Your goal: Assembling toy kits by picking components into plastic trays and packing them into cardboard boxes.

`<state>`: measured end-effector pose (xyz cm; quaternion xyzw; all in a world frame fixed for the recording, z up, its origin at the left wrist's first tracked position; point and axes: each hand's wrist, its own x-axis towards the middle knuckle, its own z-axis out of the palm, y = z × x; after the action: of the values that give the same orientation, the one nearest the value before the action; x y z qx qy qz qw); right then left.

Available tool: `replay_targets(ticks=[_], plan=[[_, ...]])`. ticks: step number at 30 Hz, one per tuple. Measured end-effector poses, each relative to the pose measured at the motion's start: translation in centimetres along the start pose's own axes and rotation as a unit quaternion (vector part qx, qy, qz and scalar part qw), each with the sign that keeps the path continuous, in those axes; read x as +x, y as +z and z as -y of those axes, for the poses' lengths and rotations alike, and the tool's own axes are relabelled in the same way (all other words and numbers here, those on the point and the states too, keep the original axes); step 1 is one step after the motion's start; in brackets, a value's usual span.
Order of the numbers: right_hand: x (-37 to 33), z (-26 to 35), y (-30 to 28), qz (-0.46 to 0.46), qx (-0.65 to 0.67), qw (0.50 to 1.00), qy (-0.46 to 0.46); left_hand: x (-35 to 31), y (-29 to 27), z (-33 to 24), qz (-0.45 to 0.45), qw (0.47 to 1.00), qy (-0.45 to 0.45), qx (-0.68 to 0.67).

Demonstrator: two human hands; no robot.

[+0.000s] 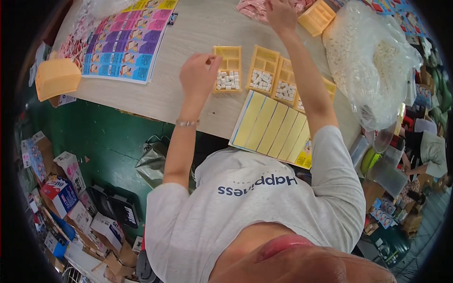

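My left hand (200,75) is curled at the left edge of a yellow compartment tray (227,65), its thumb and fingers drawn together. Whatever they hold, if anything, is hidden. White little cubes (228,81) fill the tray's near section; its far compartments hold none. To the right, more such trays (264,57) stand in a row, with cubes in their near sections, partly covered by my right forearm. My right hand (281,18) reaches to a pile of small pink pieces (252,10) at the table's far edge; its fingertips are cut off by the frame.
A yellow striped card sheet (269,125) lies at the near table edge. Colourful printed sheets (125,45) and a stack of yellow trays (57,79) are at left. Another yellow tray (317,18) and a large clear plastic bag (373,70) of pale pieces sit at right. Boxes crowd the floor.
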<state>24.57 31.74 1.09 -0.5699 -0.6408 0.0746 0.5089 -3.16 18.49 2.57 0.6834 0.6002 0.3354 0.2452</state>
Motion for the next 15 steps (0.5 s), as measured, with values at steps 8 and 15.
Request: replay_targets(ticks=[8, 15], plan=[[-7.2, 5.3, -3.0, 0.198, -0.068, 0.974, -0.087, 3.0, 4.1, 0.4, -0.007, 0.968, 0.053, 0.247], [-9.4, 6.5, -2.6, 0.198, -0.075, 0.973, -0.088, 2.9, 2.7, 0.6, 0.039, 0.952, 0.164, 0.254]])
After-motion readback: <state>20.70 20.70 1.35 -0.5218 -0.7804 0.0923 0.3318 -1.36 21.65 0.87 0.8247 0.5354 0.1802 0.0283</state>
